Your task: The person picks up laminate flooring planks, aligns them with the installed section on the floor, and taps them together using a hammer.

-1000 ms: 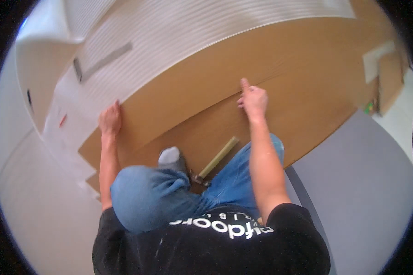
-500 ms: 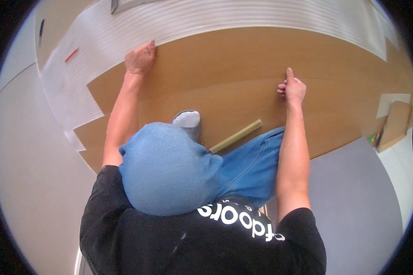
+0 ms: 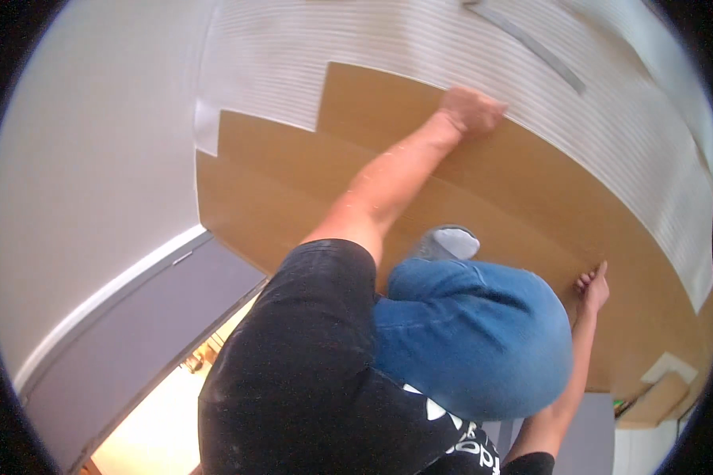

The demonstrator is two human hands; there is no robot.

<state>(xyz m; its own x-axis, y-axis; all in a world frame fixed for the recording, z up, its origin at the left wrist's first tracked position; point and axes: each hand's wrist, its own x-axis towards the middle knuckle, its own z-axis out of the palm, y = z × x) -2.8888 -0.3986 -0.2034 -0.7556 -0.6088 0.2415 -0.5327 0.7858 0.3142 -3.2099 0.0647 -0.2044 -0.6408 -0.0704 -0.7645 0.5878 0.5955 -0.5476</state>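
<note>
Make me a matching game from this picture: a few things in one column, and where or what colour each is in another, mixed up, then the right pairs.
Things:
1. left hand
2. right hand
3. raised knee
4. underlay sheet

Descriptions:
A. blue denim, in the middle of the view
B. white and ribbed, beyond the brown boards
C. pressed on the far edge of the brown boards, arm stretched out
D. low on the right, fingers on a board edge

Pairs: 1-C, 2-D, 3-A, 4-B
</note>
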